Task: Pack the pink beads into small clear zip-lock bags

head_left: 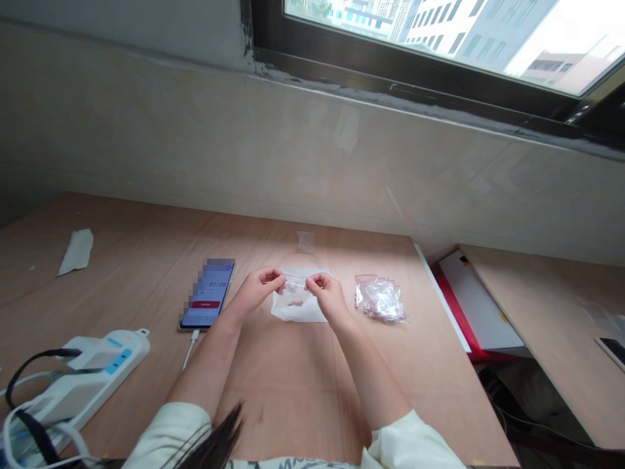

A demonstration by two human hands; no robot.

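Under the window [439, 39], hands [256, 290] at desk [122, 260]

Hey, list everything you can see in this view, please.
Small clear plastic bag: one, clear, pinched between both hands.
White sheet: one, white, on the desk beneath the hands.
Bundle of small plastic bags: one, clear with red edges, right of the sheet.
Plastic scrap: one, clear, beyond the sheet.
Smartphone: one, dark with lit screen, left of the hands.
Power strip: one, white with blue parts, near left.
Paper strip: one, white, far left.
Wooden desk: one, light brown, under these things.
Window: one, dark frame, top right.
Left hand: one, pinching the bag.
Right hand: one, pinching the bag.
Sleeves: two, cream, at the bottom.
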